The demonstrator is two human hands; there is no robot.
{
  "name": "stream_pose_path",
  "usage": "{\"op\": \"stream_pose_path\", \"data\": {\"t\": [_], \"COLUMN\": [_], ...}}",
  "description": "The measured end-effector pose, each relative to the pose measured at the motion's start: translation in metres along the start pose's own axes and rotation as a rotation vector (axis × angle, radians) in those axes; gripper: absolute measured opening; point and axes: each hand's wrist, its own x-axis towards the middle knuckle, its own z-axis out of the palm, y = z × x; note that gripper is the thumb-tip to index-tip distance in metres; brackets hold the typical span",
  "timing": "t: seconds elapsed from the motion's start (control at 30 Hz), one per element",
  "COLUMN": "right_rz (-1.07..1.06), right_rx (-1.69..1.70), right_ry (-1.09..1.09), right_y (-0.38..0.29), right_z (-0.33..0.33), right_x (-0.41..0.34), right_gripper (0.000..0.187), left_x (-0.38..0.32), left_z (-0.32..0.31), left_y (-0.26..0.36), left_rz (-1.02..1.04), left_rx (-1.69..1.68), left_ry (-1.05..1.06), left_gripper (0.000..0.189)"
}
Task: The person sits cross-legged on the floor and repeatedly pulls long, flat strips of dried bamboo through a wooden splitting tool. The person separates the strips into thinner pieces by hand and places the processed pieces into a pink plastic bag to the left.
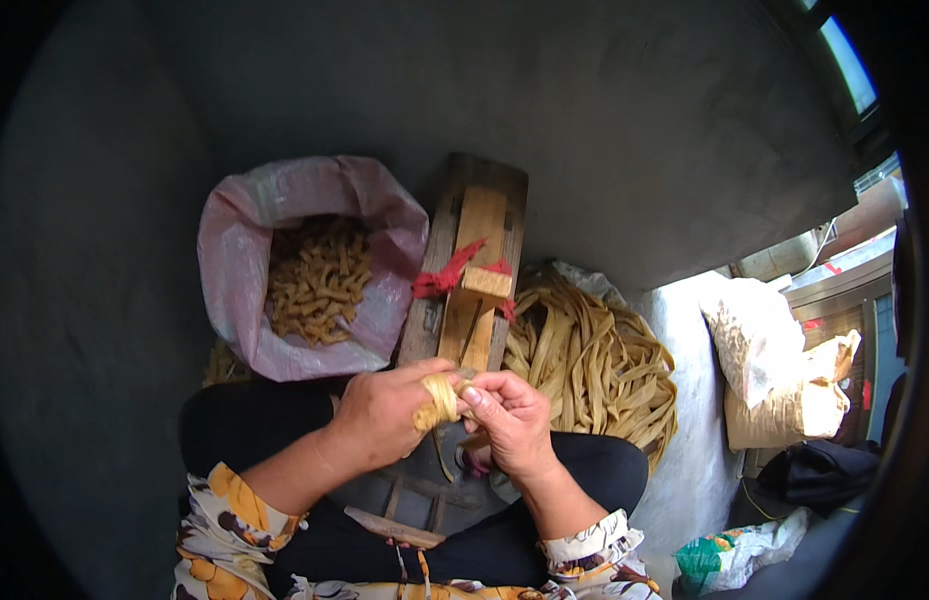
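Observation:
A pale yellow plant-fibre strip (pixel 440 399) is wound around the fingers of my left hand (pixel 382 416). My right hand (pixel 513 420) pinches part of the strip between thumb and fingers, close against the left fingertips. Just beyond both hands stands a wooden bench-like frame (pixel 515 217) with a wooden block (pixel 486 281) on it and red cloth ties (pixel 443 279) around it. Left of the frame, an open pink woven sack (pixel 239 300) holds many short, twisted tan pieces (pixel 322 281). To the right lies a large heap of long flat yellowish strips (pixel 592 352).
A dark grey wall (pixel 509 90) rises beyond the frame. On the right are a filled whitish bag (pixel 757 337), a tan sack (pixel 779 416), dark cloth (pixel 817 476) and a green-and-white plastic bag (pixel 734 555). A small wooden piece (pixel 393 526) lies between my legs.

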Motion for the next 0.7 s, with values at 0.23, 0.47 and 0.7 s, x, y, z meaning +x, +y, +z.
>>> {"op": "stream_pose_path", "data": {"t": [0.23,0.47,0.7], "right_rz": [-0.429,0.191,0.297], "right_rx": [-1.024,-0.291,0.037], "right_ry": [-0.157,-0.419,-0.377], "right_y": [0.004,-0.015,-0.005], "right_z": [-0.004,-0.004,-0.013], "right_x": [-0.003,-0.009,-0.010], "right_gripper": [0.025,0.044,0.042], "left_x": [-0.011,-0.001,-0.004], "left_z": [0.003,-0.024,-0.043], "left_y": [0.004,0.006,0.010], "left_rz": [-0.129,-0.016,-0.216], "left_rx": [0.118,-0.412,-0.458], "left_ry": [-0.234,0.022,0.152], "left_gripper": [0.023,0.010,0.009]}}
